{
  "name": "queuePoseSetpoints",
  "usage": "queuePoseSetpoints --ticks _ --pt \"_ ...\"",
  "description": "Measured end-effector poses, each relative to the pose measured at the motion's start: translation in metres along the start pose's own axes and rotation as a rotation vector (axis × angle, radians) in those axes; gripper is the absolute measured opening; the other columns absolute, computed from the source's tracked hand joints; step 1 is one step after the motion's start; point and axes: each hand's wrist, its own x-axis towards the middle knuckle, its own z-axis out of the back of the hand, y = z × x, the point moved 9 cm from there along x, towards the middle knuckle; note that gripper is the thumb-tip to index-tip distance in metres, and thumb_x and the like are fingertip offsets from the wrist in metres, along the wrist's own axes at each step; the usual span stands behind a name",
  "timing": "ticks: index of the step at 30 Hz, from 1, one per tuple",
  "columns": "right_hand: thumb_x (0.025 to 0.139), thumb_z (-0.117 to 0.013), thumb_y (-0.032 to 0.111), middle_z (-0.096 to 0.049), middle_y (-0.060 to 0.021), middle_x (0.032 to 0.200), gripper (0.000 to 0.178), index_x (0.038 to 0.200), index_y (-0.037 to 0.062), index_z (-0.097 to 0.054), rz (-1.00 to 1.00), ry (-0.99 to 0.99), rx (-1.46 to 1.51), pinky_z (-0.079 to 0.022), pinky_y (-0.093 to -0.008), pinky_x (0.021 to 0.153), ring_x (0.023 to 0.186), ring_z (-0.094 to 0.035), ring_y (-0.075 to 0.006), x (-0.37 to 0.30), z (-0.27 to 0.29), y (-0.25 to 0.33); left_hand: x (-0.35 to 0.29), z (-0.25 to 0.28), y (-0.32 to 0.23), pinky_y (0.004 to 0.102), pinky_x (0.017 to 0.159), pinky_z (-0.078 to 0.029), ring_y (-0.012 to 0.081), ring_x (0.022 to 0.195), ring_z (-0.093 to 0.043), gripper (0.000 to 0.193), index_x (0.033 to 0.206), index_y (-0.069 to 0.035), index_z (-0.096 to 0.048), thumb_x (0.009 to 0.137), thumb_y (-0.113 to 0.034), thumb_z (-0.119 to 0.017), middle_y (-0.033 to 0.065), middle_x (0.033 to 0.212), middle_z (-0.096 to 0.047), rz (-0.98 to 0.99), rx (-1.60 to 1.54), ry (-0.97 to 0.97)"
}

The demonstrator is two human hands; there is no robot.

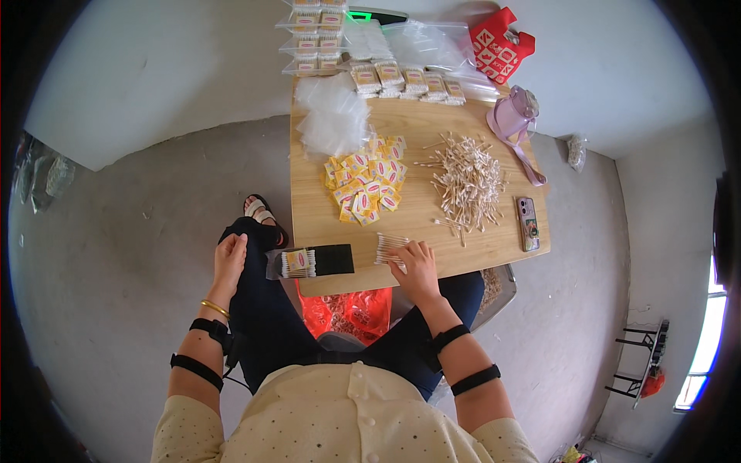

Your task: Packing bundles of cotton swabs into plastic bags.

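Observation:
My right hand (417,272) rests at the front edge of the table, its fingers bent over the right end of a small row of cotton swabs (390,248). My left hand (230,261) is off the table's left side, above my thigh, with its fingers curled closed; anything inside them is hidden. Between the hands, a clear bag with a bundle of cotton swabs and a yellow-and-white card (297,262) sits by a flat black strip (334,259). Beyond lie a pile of yellow-and-white cards (367,179) and a heap of loose cotton swabs (469,181).
Clear plastic bags (332,116) lie at the table's far left, beside a row of packed swab bundles (413,80). A lilac jug (512,113) with a strap and a phone (528,224) stand along the right. Below the front edge is a red bag (347,312).

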Motion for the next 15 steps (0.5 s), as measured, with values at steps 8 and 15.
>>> queuePoseSetpoints --ticks 8,15 --pt "0.082 -0.072 0.015 -0.058 -0.0068 0.095 0.021 0.103 0.0142 -0.070 0.000 -0.021 -0.002 -0.045 -0.0425 0.087 0.099 -0.055 -0.0293 0.0077 0.0042 0.0027 0.0003 0.0011 0.0003 0.0204 0.047 -0.023 0.0011 0.054 -0.031 0.038 0.074 -0.018 -0.045 0.103 -0.036 -0.061 -0.0100 0.064 -0.037 -0.009 0.003 0.006" --pt "0.082 -0.072 0.015 -0.058 -0.0067 0.095 0.022 0.103 0.0138 -0.070 0.022 -0.023 -0.025 -0.045 -0.0426 0.086 0.097 -0.056 -0.0293 0.0051 0.0023 0.0016 0.0008 0.0000 0.0008 0.0205 0.048 -0.023 0.0012 0.054 -0.031 0.038 0.074 -0.018 -0.045 0.103 -0.036 -0.060 -0.0098 0.064 -0.037 -0.015 -0.011 0.005"
